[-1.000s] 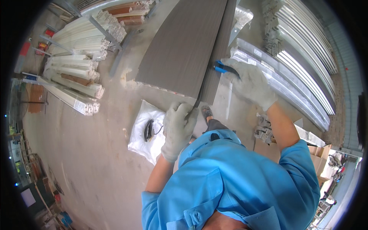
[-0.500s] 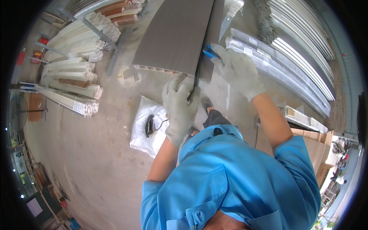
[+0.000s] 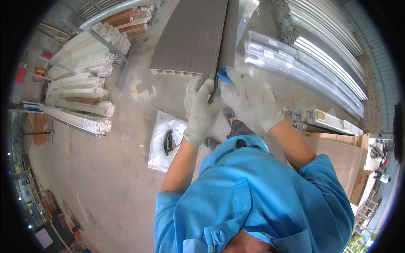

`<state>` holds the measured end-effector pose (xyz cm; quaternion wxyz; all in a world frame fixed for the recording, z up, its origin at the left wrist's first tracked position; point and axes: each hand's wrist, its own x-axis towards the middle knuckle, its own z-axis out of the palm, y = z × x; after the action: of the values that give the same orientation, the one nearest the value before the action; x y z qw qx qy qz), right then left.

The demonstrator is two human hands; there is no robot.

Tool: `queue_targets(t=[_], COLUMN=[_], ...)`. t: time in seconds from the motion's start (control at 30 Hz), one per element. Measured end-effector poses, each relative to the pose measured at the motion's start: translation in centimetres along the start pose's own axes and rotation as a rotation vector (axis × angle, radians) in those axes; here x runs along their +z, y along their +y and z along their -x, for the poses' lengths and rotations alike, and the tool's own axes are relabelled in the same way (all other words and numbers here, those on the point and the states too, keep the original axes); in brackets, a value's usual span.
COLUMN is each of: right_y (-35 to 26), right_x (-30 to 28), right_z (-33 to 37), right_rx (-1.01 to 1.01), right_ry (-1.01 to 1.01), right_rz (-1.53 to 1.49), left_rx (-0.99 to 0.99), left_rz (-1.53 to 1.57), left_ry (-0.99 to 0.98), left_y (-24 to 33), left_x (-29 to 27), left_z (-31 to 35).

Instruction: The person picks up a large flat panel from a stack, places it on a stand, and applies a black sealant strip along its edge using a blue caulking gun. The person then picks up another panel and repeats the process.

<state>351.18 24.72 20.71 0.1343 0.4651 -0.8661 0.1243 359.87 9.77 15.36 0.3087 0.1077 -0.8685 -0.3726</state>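
A dark grey hollow-core panel [image 3: 185, 38] extends away from me, its open-celled end facing me. Along its right side runs a thin black strip [image 3: 216, 81]. My left hand [image 3: 201, 105], in a pale work glove, is closed on the strip's near end, just at the panel's corner. My right hand [image 3: 255, 99], gloved too, grips a small blue tool [image 3: 224, 75], its tip beside the strip at the same corner. The tool's exact kind is hidden by my fingers. Below my left hand, a black coil [image 3: 169, 142] lies on a white plastic sack [image 3: 158, 158] on the floor.
Racks of white profiles [image 3: 82, 82] stand at the left. Film-wrapped long profiles [image 3: 291, 67] lie stacked at the right, with more profiles behind them. Cardboard [image 3: 337, 149] leans near my right elbow. My feet [image 3: 229, 113] are close below the panel's end.
My right hand has come down and left with the blue tool, from farther along the panel to its near corner beside my left hand. The left hand keeps hold of the strip.
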Motion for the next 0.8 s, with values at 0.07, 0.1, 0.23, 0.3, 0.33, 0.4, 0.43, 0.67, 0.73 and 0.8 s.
queue_targets(t=[0.07, 0.1, 0.23, 0.3, 0.33, 0.4, 0.43, 0.67, 0.73, 0.8], right_y=[-0.1, 0.1, 1.6, 3.1, 3.9, 5.1, 5.5, 6.5, 6.4, 6.2], right_x=[-0.5, -0.9, -2.8, -3.1, -2.9, -2.3, -1.8, -0.4, -0.3, -0.1], right_z=[0.3, 0.3, -0.8, -2.4, -3.6, -5.9, -6.9, -13.6, -15.1, -16.3], right_rx=[0.032, 0.080, 0.329, 0.292, 0.175, -0.043, -0.172, -0.754, -0.903, -1.032], right_ry=[-0.008, -0.044, -0.104, -0.074, -0.050, -0.078, -0.120, -0.352, -0.431, -0.489], right_rz=[-0.146, -0.211, -0.552, -0.604, -0.549, -0.415, -0.399, -0.259, -0.291, -0.325], left_rx=[-0.039, 0.006, 0.074, 0.073, 0.065, 0.045, 0.030, -0.050, -0.094, -0.106], left_rz=[0.067, 0.046, -0.019, -0.056, -0.081, -0.110, -0.116, -0.220, -0.186, -0.172], left_ry=[-0.001, 0.010, 0.021, 0.032, 0.055, 0.079, 0.075, 0.014, -0.013, -0.020], left_y=[-0.5, -0.7, -1.5, -1.6, -1.6, -1.6, -1.5, -0.9, -0.7, -0.5], left_x=[-0.2, -0.2, -0.1, 0.0, 0.0, -0.1, -0.1, -1.0, -1.3, -1.5], left_z=[-0.2, -0.3, -0.3, -0.1, 0.0, 0.1, 0.1, 0.1, 0.0, -0.1])
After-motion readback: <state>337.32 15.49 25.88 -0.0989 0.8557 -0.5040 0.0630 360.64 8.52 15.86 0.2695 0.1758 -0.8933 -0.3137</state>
